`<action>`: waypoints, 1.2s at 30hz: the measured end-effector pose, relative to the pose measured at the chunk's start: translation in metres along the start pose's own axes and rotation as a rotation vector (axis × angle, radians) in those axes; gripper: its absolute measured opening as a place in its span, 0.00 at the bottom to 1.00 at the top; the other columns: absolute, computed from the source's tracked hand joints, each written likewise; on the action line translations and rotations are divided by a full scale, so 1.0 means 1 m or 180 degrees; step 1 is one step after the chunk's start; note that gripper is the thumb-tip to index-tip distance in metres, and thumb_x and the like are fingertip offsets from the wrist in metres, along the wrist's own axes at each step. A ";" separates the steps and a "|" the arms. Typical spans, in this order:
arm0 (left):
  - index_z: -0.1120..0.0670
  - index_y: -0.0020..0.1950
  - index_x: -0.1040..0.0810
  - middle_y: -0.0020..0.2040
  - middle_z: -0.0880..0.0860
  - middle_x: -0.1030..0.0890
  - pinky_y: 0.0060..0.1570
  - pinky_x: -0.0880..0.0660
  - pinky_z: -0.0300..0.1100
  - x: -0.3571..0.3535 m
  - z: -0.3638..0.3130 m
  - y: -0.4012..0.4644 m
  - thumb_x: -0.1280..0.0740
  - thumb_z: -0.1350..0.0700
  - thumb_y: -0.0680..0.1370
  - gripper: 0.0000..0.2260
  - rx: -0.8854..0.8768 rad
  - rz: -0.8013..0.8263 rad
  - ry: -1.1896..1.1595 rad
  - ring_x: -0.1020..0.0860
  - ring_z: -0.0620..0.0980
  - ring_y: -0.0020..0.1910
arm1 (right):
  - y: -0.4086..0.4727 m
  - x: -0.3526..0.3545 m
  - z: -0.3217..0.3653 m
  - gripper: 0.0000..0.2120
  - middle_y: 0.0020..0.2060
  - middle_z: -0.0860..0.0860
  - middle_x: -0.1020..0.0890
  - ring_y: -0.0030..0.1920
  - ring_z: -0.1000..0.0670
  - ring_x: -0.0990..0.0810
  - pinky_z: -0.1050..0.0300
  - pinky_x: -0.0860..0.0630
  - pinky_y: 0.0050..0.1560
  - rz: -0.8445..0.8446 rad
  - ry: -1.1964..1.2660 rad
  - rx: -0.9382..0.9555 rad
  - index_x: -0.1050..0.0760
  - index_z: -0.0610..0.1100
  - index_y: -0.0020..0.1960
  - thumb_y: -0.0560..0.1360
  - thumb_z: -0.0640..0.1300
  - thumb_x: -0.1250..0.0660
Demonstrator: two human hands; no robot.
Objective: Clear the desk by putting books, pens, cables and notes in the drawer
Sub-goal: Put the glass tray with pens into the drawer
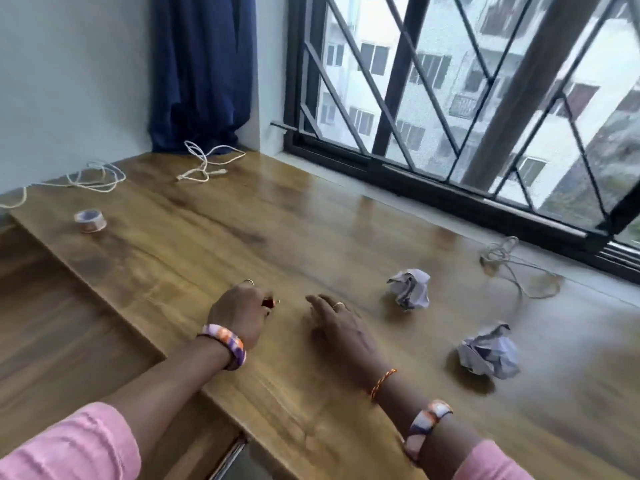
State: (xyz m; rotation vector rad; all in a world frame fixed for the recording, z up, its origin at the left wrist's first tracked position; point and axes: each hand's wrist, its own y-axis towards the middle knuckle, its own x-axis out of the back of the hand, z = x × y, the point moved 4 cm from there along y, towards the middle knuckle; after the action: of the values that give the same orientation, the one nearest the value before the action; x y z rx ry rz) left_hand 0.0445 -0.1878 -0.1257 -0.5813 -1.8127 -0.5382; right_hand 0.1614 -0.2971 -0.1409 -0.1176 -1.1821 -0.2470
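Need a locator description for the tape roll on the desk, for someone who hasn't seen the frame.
Start at the blue curtain in the far left corner and come down the wooden desk's left edge. The tape roll lies there, nearer than the white cable loops. It's the only small ring-shaped thing; everything else is cable or crumpled paper.

Both arms reach forward, each with a pink sleeve pushed up and a bright bangle on the wrist. The left hand (239,313) is curled, and its fingers pinch a small red thing (268,302) that pokes out on the thumb side. The right hand (341,325) lies flat with straight fingers, just beside that pinch. It has a ring and an orange thread on its wrist
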 end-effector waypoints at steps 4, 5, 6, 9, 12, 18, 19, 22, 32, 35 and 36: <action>0.60 0.47 0.19 0.43 0.52 0.18 0.43 0.30 0.34 0.008 0.023 0.025 0.29 0.63 0.71 0.06 0.0069 -0.0064 -0.1265 0.21 0.50 0.44 | 0.054 -0.011 0.036 0.26 0.66 0.46 0.29 0.63 0.45 0.28 0.56 0.32 0.56 0.0169 0.0815 0.0258 0.41 0.52 0.73 0.77 0.41 0.41; 0.60 0.45 0.20 0.41 0.53 0.18 0.42 0.30 0.34 0.008 0.032 0.030 0.29 0.64 0.71 0.04 0.0207 -0.0044 -0.1508 0.22 0.50 0.42 | 0.064 -0.014 0.043 0.23 0.61 0.46 0.25 0.59 0.46 0.25 0.56 0.30 0.52 0.0103 0.1063 0.0311 0.37 0.52 0.71 0.77 0.41 0.40; 0.58 0.41 0.22 0.39 0.55 0.19 0.42 0.29 0.37 0.007 0.044 0.035 0.30 0.65 0.72 0.03 0.0414 0.0086 -0.1779 0.22 0.50 0.41 | 0.074 -0.016 0.048 0.20 0.57 0.47 0.21 0.55 0.49 0.23 0.58 0.30 0.49 0.0053 0.1255 0.0345 0.32 0.51 0.67 0.76 0.42 0.39; 0.54 0.38 0.25 0.37 0.57 0.20 0.34 0.24 0.37 0.006 0.083 0.044 0.32 0.66 0.74 0.09 0.0739 0.0665 -0.2545 0.22 0.47 0.35 | 0.099 -0.023 0.052 0.11 0.48 0.50 0.17 0.46 0.54 0.22 0.61 0.30 0.45 -0.0027 0.1468 0.0422 0.21 0.47 0.55 0.75 0.39 0.37; 0.50 0.37 0.24 0.39 0.54 0.18 0.43 0.23 0.40 0.027 0.141 0.065 0.30 0.63 0.72 0.09 0.0939 -0.0259 -0.1682 0.19 0.48 0.38 | 0.124 -0.028 0.056 0.10 0.47 0.51 0.17 0.44 0.57 0.23 0.74 0.33 0.42 -0.0041 0.1533 0.0459 0.20 0.45 0.52 0.75 0.39 0.37; 0.56 0.68 0.40 0.73 0.61 0.42 0.68 0.41 0.57 0.051 0.260 0.111 0.35 0.48 0.75 0.27 0.1935 -0.0644 0.0403 0.42 0.62 0.72 | 0.153 -0.040 0.055 0.07 0.42 0.51 0.17 0.40 0.57 0.24 0.67 0.31 0.39 -0.0312 0.1702 0.0302 0.20 0.46 0.49 0.74 0.40 0.35; 0.57 0.69 0.42 0.73 0.61 0.41 0.69 0.43 0.57 0.049 0.274 0.116 0.37 0.48 0.75 0.27 0.2005 -0.0610 0.0407 0.43 0.62 0.72 | 0.154 -0.042 0.054 0.07 0.42 0.51 0.17 0.40 0.57 0.24 0.69 0.31 0.39 -0.0348 0.1676 0.0308 0.20 0.47 0.49 0.74 0.40 0.35; 0.58 0.69 0.40 0.69 0.61 0.32 0.68 0.41 0.55 0.048 0.286 0.121 0.39 0.49 0.77 0.24 0.2050 -0.0481 0.0614 0.37 0.63 0.68 | 0.153 -0.043 0.052 0.07 0.42 0.52 0.17 0.40 0.58 0.24 0.77 0.35 0.38 -0.0388 0.1627 0.0319 0.20 0.46 0.50 0.74 0.41 0.34; 0.56 0.47 0.18 0.46 0.57 0.16 0.51 0.26 0.47 0.078 0.203 0.014 0.27 0.57 0.69 0.08 0.0924 -0.1158 -0.0396 0.20 0.57 0.49 | 0.128 -0.039 0.061 0.12 0.43 0.55 0.20 0.47 0.52 0.23 0.66 0.32 0.44 -0.0514 0.1798 -0.0024 0.18 0.45 0.50 0.73 0.33 0.37; 0.57 0.39 0.19 0.40 0.54 0.17 0.44 0.25 0.45 0.078 0.183 -0.037 0.28 0.50 0.67 0.11 0.0634 -0.1350 -0.0792 0.20 0.54 0.41 | 0.104 -0.043 0.072 0.14 0.43 0.54 0.18 0.45 0.55 0.23 0.64 0.30 0.46 -0.0444 0.2069 -0.0314 0.19 0.45 0.50 0.73 0.32 0.38; 0.57 0.37 0.21 0.40 0.53 0.18 0.43 0.26 0.43 0.076 0.180 -0.054 0.31 0.45 0.65 0.14 0.0565 -0.1329 -0.0896 0.21 0.52 0.39 | 0.094 -0.045 0.079 0.13 0.43 0.53 0.18 0.44 0.55 0.23 0.63 0.29 0.46 -0.0439 0.2144 -0.0358 0.19 0.46 0.50 0.73 0.33 0.37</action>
State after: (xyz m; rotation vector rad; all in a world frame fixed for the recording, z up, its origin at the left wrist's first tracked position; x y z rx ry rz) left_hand -0.1415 -0.1089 -0.1104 -0.1578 -2.2420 -0.5855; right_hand 0.0983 -0.1829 -0.1494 -0.0436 -0.5061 -0.4349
